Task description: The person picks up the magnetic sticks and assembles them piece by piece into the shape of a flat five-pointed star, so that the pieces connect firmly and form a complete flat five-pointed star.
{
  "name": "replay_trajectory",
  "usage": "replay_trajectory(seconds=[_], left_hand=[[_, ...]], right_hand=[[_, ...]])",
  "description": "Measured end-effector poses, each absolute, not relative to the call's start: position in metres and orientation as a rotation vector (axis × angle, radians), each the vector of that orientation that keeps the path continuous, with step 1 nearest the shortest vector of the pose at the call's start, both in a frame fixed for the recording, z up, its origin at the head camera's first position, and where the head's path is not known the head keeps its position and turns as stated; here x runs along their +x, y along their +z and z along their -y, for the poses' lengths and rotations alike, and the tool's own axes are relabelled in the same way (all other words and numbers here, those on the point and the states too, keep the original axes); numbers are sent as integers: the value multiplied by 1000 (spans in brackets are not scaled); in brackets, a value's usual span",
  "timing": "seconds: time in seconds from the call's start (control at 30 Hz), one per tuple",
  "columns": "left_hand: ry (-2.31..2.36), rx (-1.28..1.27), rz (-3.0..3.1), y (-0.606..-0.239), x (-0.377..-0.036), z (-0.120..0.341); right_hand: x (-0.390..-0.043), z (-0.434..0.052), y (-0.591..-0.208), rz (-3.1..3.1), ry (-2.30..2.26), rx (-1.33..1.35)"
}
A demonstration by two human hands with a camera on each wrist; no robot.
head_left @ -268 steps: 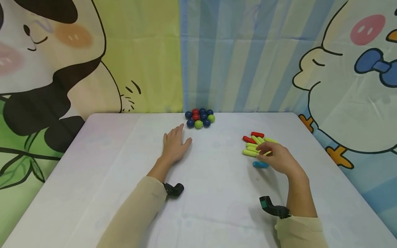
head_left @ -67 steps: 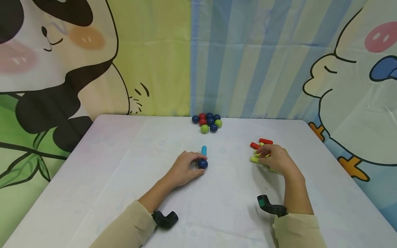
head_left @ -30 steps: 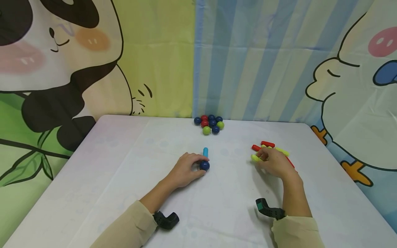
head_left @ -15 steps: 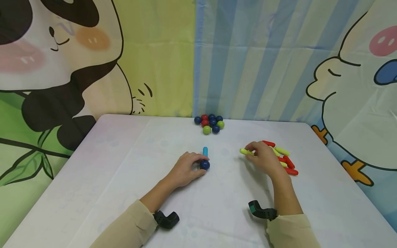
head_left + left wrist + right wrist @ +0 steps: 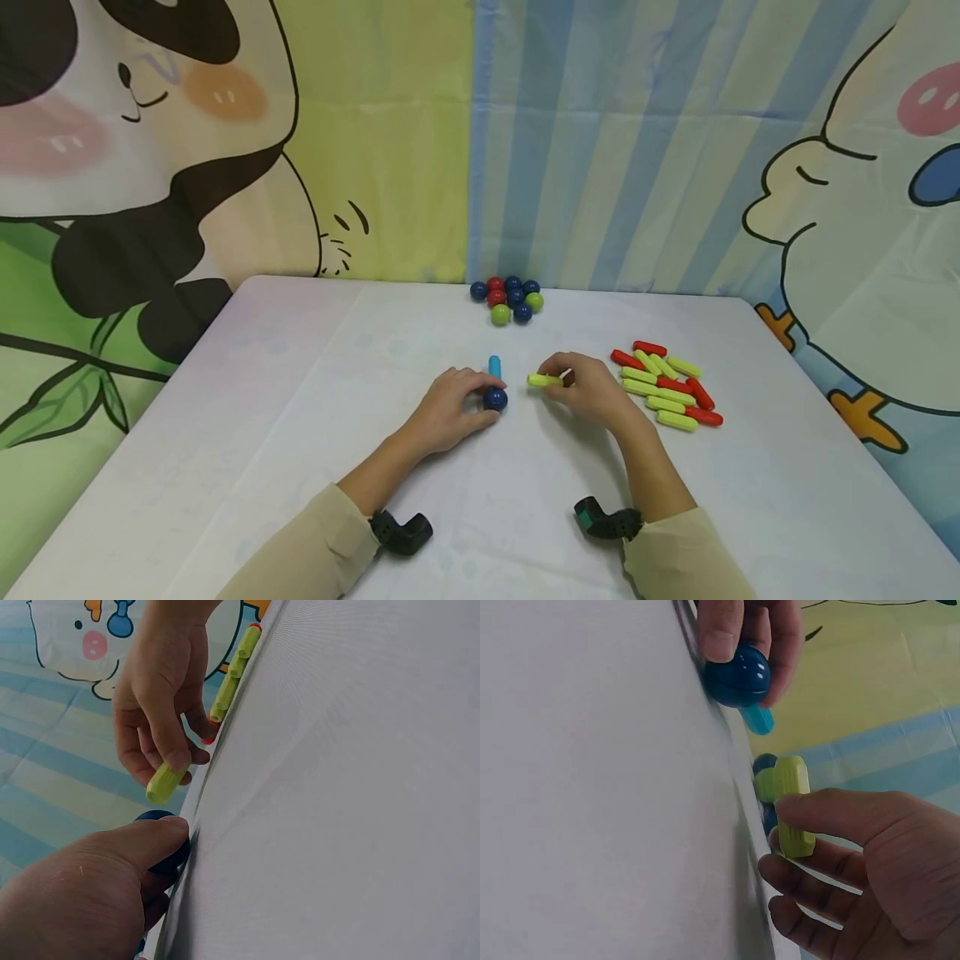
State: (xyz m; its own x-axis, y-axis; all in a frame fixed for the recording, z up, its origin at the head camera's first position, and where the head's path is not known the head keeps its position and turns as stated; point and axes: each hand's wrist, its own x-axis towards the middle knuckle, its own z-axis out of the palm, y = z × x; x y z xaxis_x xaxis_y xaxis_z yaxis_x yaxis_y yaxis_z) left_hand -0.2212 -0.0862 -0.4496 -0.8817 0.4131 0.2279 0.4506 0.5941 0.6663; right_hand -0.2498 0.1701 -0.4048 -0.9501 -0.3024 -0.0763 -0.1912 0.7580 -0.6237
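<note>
My left hand [image 5: 450, 408] grips a dark blue ball [image 5: 494, 399] that sits on the white table [image 5: 262, 417]; a light blue stick [image 5: 494, 367] joins the ball on its far side. The ball [image 5: 737, 676] and the blue stick [image 5: 758, 718] also show in the right wrist view. My right hand [image 5: 588, 390] pinches a yellow-green stick [image 5: 543, 381] a short way right of the ball, its free end pointing at it. The left wrist view shows that stick [image 5: 166, 782] held just above the table, apart from the ball [image 5: 161, 847].
A pile of red and yellow-green sticks [image 5: 666, 387] lies to the right of my right hand. A cluster of blue, red and green balls [image 5: 506, 299] sits at the far table edge. A cartoon cloth backdrop [image 5: 480, 133] hangs behind.
My right hand has left the stick pile and carried one yellow-green stick left, close to the blue ball. My left hand stays on the ball.
</note>
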Motion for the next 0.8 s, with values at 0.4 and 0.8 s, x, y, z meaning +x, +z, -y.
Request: replay_trajectory(seconds=[0.4,0.8], left_hand=[[-1127,-753,2760,-448,-222,86],[-1153,-748,2769,-447,-221,86]], right_hand=[[-244,-151,-409,-2707,-979,-550],[-246,-156,-412,-2707,-978,-493]])
